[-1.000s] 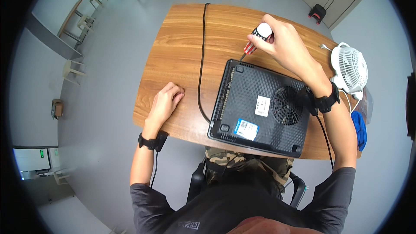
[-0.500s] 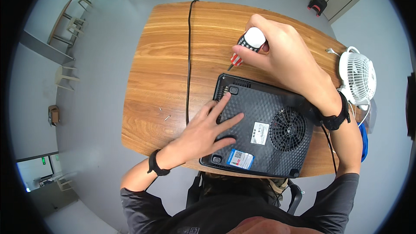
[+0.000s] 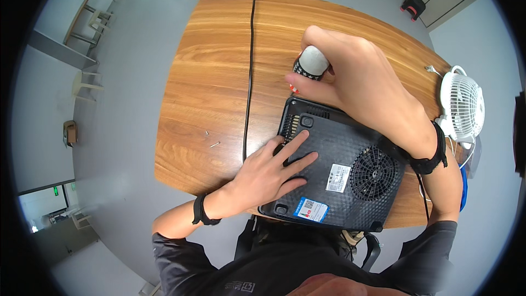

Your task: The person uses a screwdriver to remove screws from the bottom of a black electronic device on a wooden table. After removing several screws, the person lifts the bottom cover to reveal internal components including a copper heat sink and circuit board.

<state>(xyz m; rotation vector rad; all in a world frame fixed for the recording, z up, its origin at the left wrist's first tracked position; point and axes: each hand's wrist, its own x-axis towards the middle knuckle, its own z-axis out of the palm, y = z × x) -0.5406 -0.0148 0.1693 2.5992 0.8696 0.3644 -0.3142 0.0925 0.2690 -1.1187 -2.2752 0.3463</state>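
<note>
head | right hand (image 3: 359,71) grips screwdriver (image 3: 312,62) | tip indistinct near black appliance (image 3: 335,145)

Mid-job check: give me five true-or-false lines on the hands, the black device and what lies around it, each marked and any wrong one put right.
1. The left hand is on the black device. True.
2. Neither hand holds a tool. False: the right hand grips a screwdriver.
3. A white fan is to the right of the black device. True.
4. The vented side faces down. False: the round grille faces up.
5. Two small pieces lie on the table, left of the black cord. True.
</note>
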